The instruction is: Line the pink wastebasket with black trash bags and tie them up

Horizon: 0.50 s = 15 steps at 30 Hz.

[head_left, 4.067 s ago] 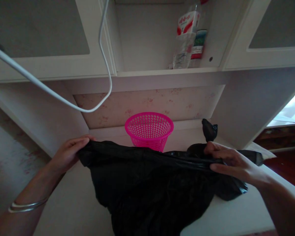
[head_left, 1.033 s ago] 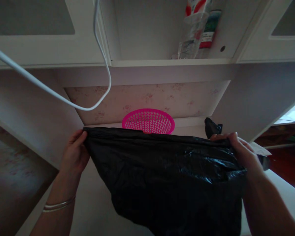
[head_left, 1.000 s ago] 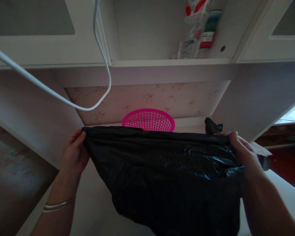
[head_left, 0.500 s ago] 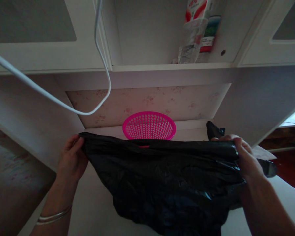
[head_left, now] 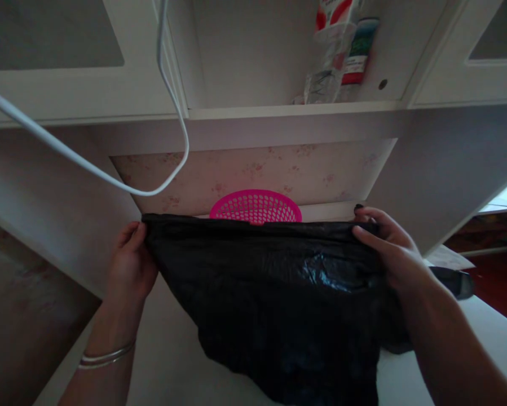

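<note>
A black plastic bag (head_left: pixel 278 304) hangs stretched between my two hands, its top edge nearly level. My left hand (head_left: pixel 132 262) pinches the top left corner between thumb and fingers; a silver bangle circles that wrist. Toward the other end, my right hand (head_left: pixel 391 248) grips the upper edge, thumb on the near side and fingers behind. Directly beyond the bag stands a pink mesh basket (head_left: pixel 257 206). Only its upper part shows; the bag covers the rest.
Above is a white open shelf (head_left: pixel 253 113) holding a clear plastic bottle (head_left: pixel 327 67) and a green-and-red container (head_left: pixel 360 53). A white cable (head_left: pixel 109 180) loops down at the upper left. Beyond my right wrist lies a dark object (head_left: pixel 454 282) on the white tabletop (head_left: pixel 490 332).
Both hands have lifted the bag's top edge slightly, covering more of the basket. My right hand has shifted left along the edge and changed its grip.
</note>
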### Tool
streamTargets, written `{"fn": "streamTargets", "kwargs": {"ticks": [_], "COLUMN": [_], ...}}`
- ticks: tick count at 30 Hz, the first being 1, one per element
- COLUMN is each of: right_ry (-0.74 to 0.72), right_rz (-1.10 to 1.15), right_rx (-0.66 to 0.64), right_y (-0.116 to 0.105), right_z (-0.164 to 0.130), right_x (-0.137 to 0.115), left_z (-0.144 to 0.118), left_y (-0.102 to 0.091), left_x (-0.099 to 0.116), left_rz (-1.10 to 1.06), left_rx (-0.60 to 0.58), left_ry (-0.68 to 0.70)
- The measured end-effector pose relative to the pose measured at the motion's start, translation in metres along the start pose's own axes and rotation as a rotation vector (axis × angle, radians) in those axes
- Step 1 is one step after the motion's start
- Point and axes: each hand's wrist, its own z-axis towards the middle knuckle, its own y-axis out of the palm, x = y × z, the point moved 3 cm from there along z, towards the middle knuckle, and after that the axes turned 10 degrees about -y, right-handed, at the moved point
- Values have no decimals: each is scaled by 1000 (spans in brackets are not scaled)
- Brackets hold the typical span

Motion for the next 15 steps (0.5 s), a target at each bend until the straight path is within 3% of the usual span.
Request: {"fn": "streamTargets", "kwargs": {"ticks": [4, 8, 10, 12, 15], "right_ry": [81, 480, 542, 436, 38], "right_rz": [99, 123, 109, 108, 116], "right_rx": [188, 18, -73, -73, 168], "right_y": [5, 18, 23, 24, 15], "right_z": [-7, -47, -57, -52, -28], "right_x": [30, 60, 58, 43, 8], "left_z": [-6, -32, -44, -51, -52], "left_y": [-3, -22, -26, -23, -10], "left_x": [-23, -63, -69, -58, -28], "left_rz": [-30, 215, 356, 389, 422], "left_rx": [-108, -134, -127, -90, -25], "left_ry": [-50, -320, -458, -458, -248]}}
